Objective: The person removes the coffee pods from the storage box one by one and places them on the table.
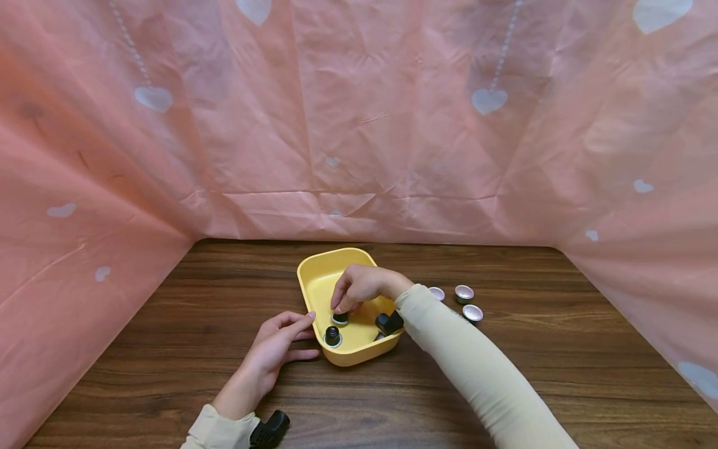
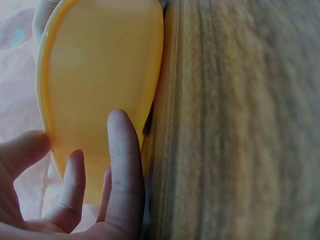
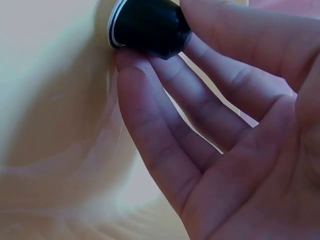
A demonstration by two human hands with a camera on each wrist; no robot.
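Observation:
In the head view, my right hand (image 1: 361,287) reaches into a yellow tray (image 1: 318,284) and pinches a black coffee capsule (image 1: 339,318) near the tray floor. The right wrist view shows that capsule (image 3: 150,27) between thumb and fingers, its pale rim facing the tray floor. Another black coffee capsule (image 1: 333,337) stands rim-down in the near left corner of the tray. At the tray's left side, my left hand (image 1: 272,346) touches the rim with its thumb. Its other fingers (image 2: 123,165) extend loosely along the outer wall.
Right of the tray, several coffee capsules (image 1: 464,293) stand on the wooden table (image 1: 538,349) with light lids up, one partly behind the right sleeve (image 1: 471,368). Black wrist cameras (image 1: 270,429) sit on both wrists. Pink curtain (image 1: 359,137) encloses the table's back and sides.

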